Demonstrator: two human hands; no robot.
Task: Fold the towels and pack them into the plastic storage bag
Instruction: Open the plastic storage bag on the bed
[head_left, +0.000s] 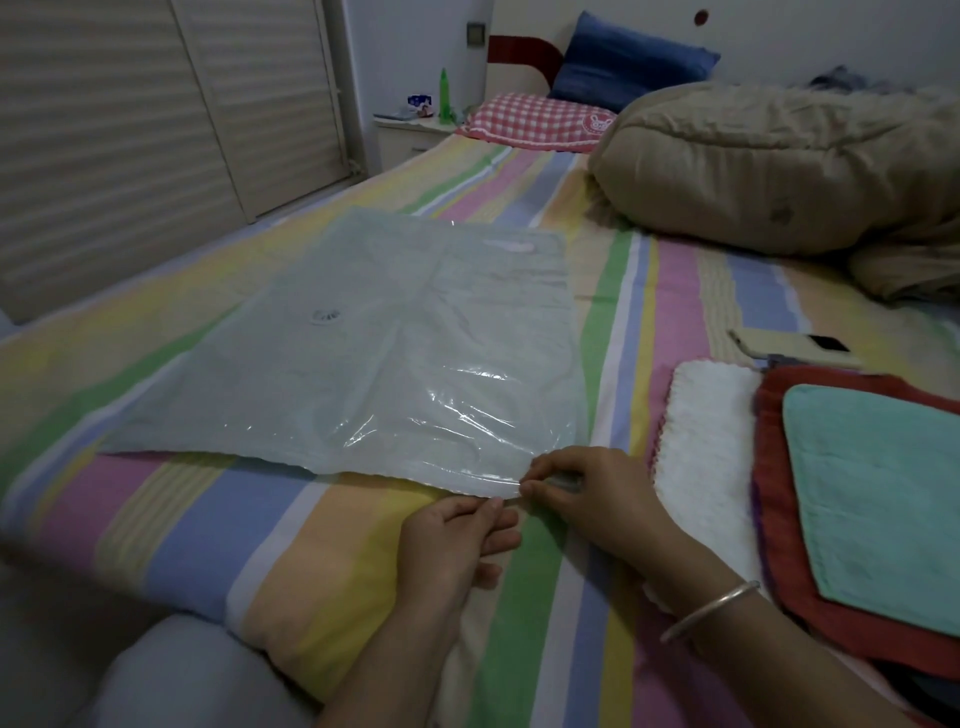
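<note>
A clear plastic storage bag (374, 353) lies flat on the striped bed, with a round valve near its middle. My left hand (457, 540) and my right hand (587, 493) pinch the bag's near edge at its right corner, fingertips almost meeting. To the right lies a stack of folded towels: a teal towel (878, 499) on top, a red towel (774, 519) under it and a white fluffy towel (701, 447) at the left.
The striped bed sheet (208, 519) covers the bed. A bundled beige quilt (779, 166) fills the far right. A phone (800, 348) lies behind the towels. A checked pillow (535, 122) and a blue pillow (628, 62) are at the head.
</note>
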